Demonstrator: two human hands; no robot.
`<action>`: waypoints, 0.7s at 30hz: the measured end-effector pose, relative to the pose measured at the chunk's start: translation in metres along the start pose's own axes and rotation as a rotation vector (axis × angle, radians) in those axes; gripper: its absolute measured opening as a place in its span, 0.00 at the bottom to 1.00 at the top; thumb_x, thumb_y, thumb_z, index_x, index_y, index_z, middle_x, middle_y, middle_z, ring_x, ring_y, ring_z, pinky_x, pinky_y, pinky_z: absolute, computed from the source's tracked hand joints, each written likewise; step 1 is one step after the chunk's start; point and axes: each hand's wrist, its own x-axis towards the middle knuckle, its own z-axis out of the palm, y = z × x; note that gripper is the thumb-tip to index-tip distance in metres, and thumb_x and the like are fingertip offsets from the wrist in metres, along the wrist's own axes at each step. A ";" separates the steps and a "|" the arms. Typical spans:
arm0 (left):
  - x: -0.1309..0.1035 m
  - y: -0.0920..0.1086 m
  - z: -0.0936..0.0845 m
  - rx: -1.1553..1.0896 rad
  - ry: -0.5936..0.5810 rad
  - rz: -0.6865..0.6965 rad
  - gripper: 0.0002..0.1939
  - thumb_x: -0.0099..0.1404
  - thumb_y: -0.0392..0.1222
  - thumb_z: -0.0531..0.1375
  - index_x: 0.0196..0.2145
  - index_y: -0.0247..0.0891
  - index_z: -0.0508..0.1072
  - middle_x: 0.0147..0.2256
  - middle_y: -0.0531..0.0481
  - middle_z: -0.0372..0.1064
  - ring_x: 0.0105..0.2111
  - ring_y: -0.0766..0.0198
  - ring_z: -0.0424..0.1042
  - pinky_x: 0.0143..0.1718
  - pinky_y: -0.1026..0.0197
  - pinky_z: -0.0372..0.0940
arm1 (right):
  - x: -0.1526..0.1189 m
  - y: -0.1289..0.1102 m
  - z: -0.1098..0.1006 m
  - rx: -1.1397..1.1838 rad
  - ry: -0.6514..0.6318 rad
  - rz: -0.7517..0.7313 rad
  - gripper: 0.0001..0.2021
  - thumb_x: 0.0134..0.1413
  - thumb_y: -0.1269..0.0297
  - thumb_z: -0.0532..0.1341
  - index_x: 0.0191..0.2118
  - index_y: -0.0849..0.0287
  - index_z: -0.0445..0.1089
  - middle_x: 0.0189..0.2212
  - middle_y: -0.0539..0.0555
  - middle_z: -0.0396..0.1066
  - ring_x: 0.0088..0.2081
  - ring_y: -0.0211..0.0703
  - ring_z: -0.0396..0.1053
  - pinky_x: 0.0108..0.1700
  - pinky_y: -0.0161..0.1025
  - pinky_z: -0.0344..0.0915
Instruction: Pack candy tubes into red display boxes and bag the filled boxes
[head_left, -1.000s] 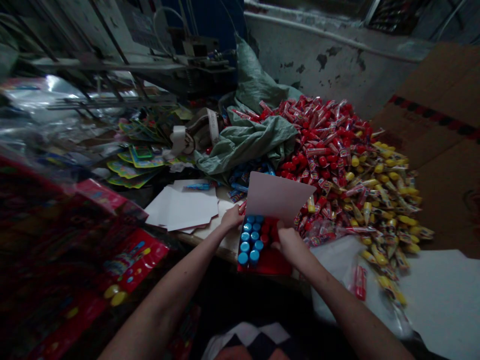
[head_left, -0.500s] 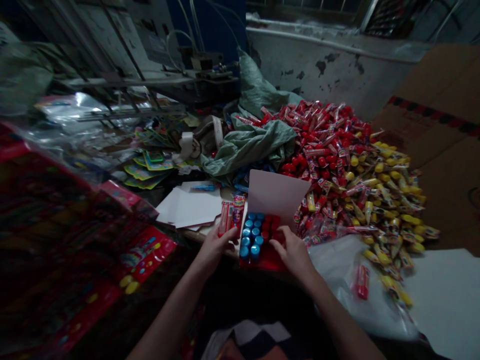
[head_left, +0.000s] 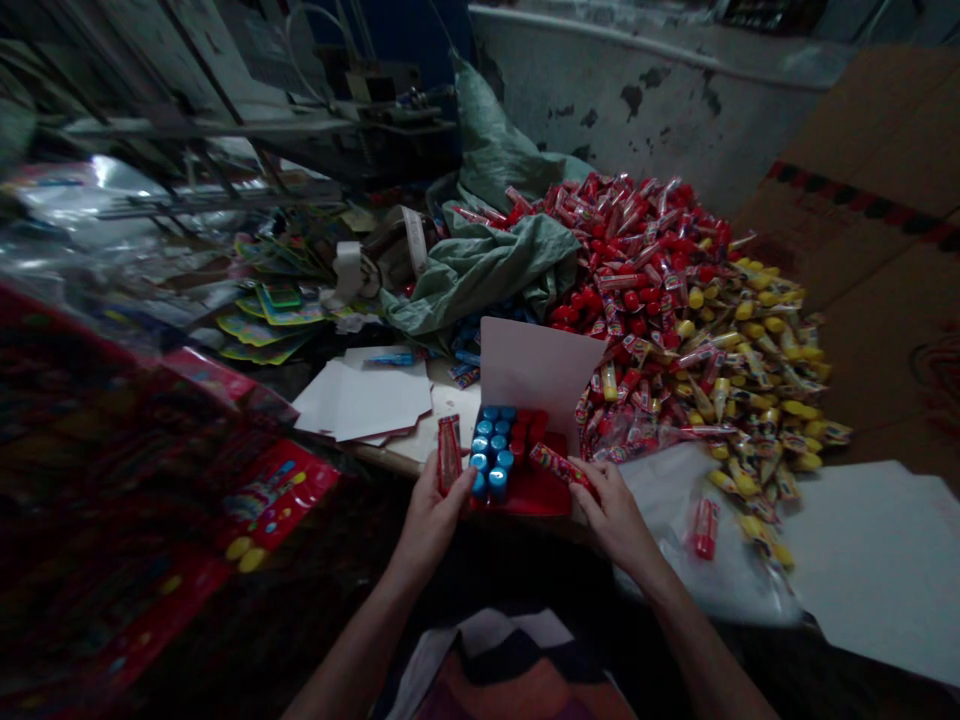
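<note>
In front of me an open box [head_left: 541,345] has its white lid flap raised. Blue-capped tubes [head_left: 489,445] stand upright along its left side, with red-capped tubes [head_left: 523,428] beside them at the back. The red front right part of the box shows bare. My left hand [head_left: 439,505] is closed around a red wrapped tube [head_left: 449,455] just left of the box. Over the box's right edge, my right hand [head_left: 611,505] grips another red wrapped tube [head_left: 559,464], tilted with its far end pointing left over the box.
Behind and to the right lies a big heap of red tubes [head_left: 622,240] and yellow-capped tubes [head_left: 765,350]. A clear plastic bag [head_left: 667,510] sits right of the box. White cards [head_left: 382,395] lie left; red printed boxes [head_left: 277,500] are stacked nearer. A large carton [head_left: 862,250] stands right.
My right hand has drawn back rightward from inside the box and now shows a red wrapped tube. My left hand held two tubes before; one shows there now. The view has shifted slightly.
</note>
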 end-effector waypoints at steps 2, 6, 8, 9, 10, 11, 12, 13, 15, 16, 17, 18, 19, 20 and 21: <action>0.003 0.000 -0.007 -0.034 -0.008 -0.009 0.19 0.61 0.56 0.57 0.43 0.41 0.63 0.21 0.60 0.60 0.18 0.70 0.58 0.18 0.69 0.54 | -0.001 0.003 0.002 -0.134 -0.085 -0.054 0.16 0.58 0.67 0.56 0.52 0.58 0.68 0.45 0.57 0.68 0.47 0.45 0.68 0.54 0.43 0.63; -0.002 -0.009 -0.008 -0.101 -0.060 -0.043 0.18 0.64 0.58 0.52 0.43 0.42 0.59 0.23 0.60 0.63 0.18 0.70 0.60 0.19 0.68 0.57 | 0.008 -0.006 0.025 -0.364 -0.208 -0.070 0.09 0.58 0.67 0.59 0.45 0.59 0.67 0.42 0.56 0.69 0.45 0.44 0.69 0.49 0.40 0.65; -0.004 -0.012 -0.007 -0.117 -0.063 -0.049 0.17 0.64 0.56 0.53 0.43 0.42 0.58 0.23 0.59 0.64 0.18 0.70 0.60 0.19 0.68 0.57 | 0.018 -0.016 0.034 -0.510 -0.263 -0.052 0.08 0.60 0.66 0.59 0.45 0.59 0.67 0.41 0.56 0.69 0.43 0.44 0.70 0.46 0.39 0.66; -0.004 -0.013 -0.007 -0.118 -0.066 -0.053 0.16 0.64 0.55 0.53 0.42 0.42 0.58 0.23 0.59 0.64 0.18 0.70 0.60 0.19 0.68 0.57 | 0.023 -0.023 0.037 -0.575 -0.297 -0.053 0.09 0.60 0.66 0.59 0.45 0.59 0.67 0.41 0.57 0.68 0.43 0.44 0.70 0.45 0.39 0.66; -0.004 -0.014 -0.008 -0.114 -0.070 -0.062 0.16 0.64 0.54 0.53 0.42 0.42 0.59 0.23 0.59 0.64 0.17 0.70 0.60 0.18 0.68 0.57 | 0.027 -0.030 0.040 -0.630 -0.335 -0.064 0.09 0.60 0.66 0.58 0.46 0.59 0.67 0.42 0.57 0.68 0.43 0.45 0.70 0.44 0.38 0.66; -0.004 -0.013 -0.009 -0.101 -0.076 -0.072 0.16 0.63 0.54 0.54 0.41 0.42 0.59 0.23 0.59 0.64 0.17 0.70 0.60 0.18 0.68 0.56 | 0.031 -0.039 0.041 -0.674 -0.372 -0.083 0.09 0.61 0.66 0.58 0.47 0.58 0.67 0.43 0.57 0.68 0.43 0.45 0.70 0.43 0.38 0.66; -0.003 -0.012 -0.010 -0.082 -0.083 -0.080 0.16 0.62 0.54 0.56 0.41 0.42 0.61 0.23 0.59 0.64 0.17 0.70 0.59 0.18 0.68 0.56 | 0.034 -0.047 0.043 -0.713 -0.403 -0.104 0.09 0.61 0.68 0.57 0.47 0.58 0.67 0.43 0.58 0.67 0.44 0.45 0.70 0.43 0.38 0.67; -0.002 -0.009 -0.012 -0.059 -0.090 -0.084 0.17 0.61 0.54 0.57 0.40 0.41 0.62 0.23 0.59 0.63 0.17 0.71 0.59 0.17 0.68 0.55 | 0.037 -0.056 0.044 -0.749 -0.428 -0.126 0.10 0.62 0.70 0.55 0.47 0.59 0.67 0.44 0.59 0.67 0.44 0.46 0.70 0.43 0.38 0.67; -0.001 -0.003 -0.013 -0.010 -0.101 -0.083 0.18 0.59 0.55 0.60 0.39 0.39 0.67 0.21 0.59 0.61 0.17 0.72 0.57 0.17 0.69 0.52 | 0.042 -0.068 0.047 -0.817 -0.456 -0.160 0.12 0.63 0.75 0.51 0.47 0.62 0.68 0.44 0.61 0.68 0.45 0.48 0.70 0.43 0.39 0.68; -0.001 0.000 -0.013 0.007 -0.106 -0.080 0.19 0.58 0.55 0.61 0.38 0.38 0.69 0.20 0.59 0.60 0.17 0.72 0.56 0.17 0.69 0.51 | 0.044 -0.072 0.049 -0.842 -0.462 -0.168 0.14 0.62 0.76 0.49 0.47 0.63 0.68 0.44 0.62 0.68 0.45 0.48 0.70 0.43 0.40 0.68; 0.000 0.003 -0.013 0.014 -0.111 -0.078 0.19 0.58 0.55 0.61 0.38 0.37 0.70 0.20 0.59 0.59 0.17 0.73 0.55 0.17 0.69 0.50 | 0.046 -0.073 0.050 -0.858 -0.467 -0.169 0.14 0.62 0.77 0.48 0.46 0.64 0.68 0.44 0.63 0.69 0.45 0.49 0.70 0.43 0.40 0.68; 0.000 0.005 -0.012 0.007 -0.117 -0.078 0.19 0.58 0.55 0.62 0.38 0.36 0.72 0.19 0.59 0.58 0.16 0.73 0.54 0.17 0.69 0.49 | 0.048 -0.073 0.051 -0.865 -0.471 -0.167 0.15 0.62 0.77 0.47 0.46 0.65 0.69 0.43 0.63 0.69 0.44 0.49 0.71 0.43 0.41 0.68; 0.000 0.007 -0.011 -0.014 -0.125 -0.085 0.20 0.58 0.56 0.62 0.38 0.36 0.72 0.19 0.58 0.59 0.16 0.73 0.54 0.17 0.69 0.48 | 0.049 -0.072 0.051 -0.864 -0.478 -0.164 0.14 0.62 0.77 0.48 0.46 0.65 0.69 0.43 0.63 0.70 0.44 0.49 0.71 0.43 0.41 0.68; 0.001 0.008 -0.010 -0.048 -0.137 -0.099 0.20 0.58 0.56 0.61 0.37 0.35 0.72 0.20 0.58 0.60 0.16 0.73 0.54 0.17 0.69 0.48 | 0.051 -0.070 0.050 -0.859 -0.485 -0.158 0.14 0.63 0.76 0.49 0.47 0.64 0.69 0.42 0.62 0.70 0.43 0.49 0.72 0.43 0.41 0.69; 0.001 0.008 -0.009 -0.094 -0.154 -0.119 0.20 0.58 0.56 0.61 0.37 0.34 0.72 0.20 0.57 0.61 0.16 0.74 0.54 0.16 0.69 0.48 | 0.052 -0.068 0.049 -0.854 -0.490 -0.154 0.14 0.63 0.75 0.49 0.47 0.63 0.69 0.41 0.62 0.71 0.43 0.49 0.72 0.43 0.40 0.69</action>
